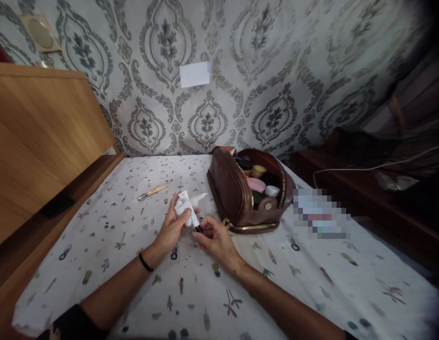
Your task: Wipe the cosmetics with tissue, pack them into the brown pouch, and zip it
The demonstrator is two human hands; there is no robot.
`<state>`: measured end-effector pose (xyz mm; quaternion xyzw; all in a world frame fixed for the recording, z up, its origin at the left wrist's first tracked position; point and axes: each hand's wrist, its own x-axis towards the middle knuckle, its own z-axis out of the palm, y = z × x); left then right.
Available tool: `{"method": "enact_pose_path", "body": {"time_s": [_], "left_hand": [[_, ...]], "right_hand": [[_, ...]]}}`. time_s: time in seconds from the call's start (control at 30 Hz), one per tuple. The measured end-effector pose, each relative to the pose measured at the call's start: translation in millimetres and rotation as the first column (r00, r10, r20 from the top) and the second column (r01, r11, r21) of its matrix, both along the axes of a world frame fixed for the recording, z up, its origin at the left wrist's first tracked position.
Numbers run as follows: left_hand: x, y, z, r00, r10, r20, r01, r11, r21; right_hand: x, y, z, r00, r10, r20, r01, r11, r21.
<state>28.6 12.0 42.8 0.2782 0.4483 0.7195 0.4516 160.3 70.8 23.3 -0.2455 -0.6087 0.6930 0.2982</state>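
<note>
My left hand point(170, 230) is closed around a white squeeze tube point(188, 206), which tilts with its flat end up and its black cap point(198, 229) down. Some other white thing point(198, 198), perhaps a tissue, is bunched behind the tube in the same hand; its kind is unclear. The fingers of my right hand point(219, 242) pinch the tube at the black cap. Just right of my hands stands a brown leather toiletry bag point(228, 191), unzipped, with several jars and a pink round item point(256, 184) inside.
A slim tan pen-like stick point(153, 191) lies on the patterned white cloth point(141, 293) left of my hands. A blurred-out item point(322, 215) lies right of the bag. A wooden cabinet point(45, 141) borders the left; a patterned wall point(212, 118) closes the back. A white cable point(375, 167) runs at right.
</note>
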Motion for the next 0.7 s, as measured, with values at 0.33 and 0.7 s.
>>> {"method": "enact_pose_path", "body": {"time_s": [0.33,0.7], "left_hand": [[-6,5,-2.4,0.969,0.242,-0.053,-0.242,0.970,0.004],[-12,5,3.7,0.988,0.134,-0.073,-0.136,0.991,-0.010]], "right_hand": [[0,-3,-1.8,0.994,0.105,0.025,-0.106,0.994,0.002],[2,-1,-1.8,0.989,0.143,0.029,-0.144,0.990,0.004]]}}
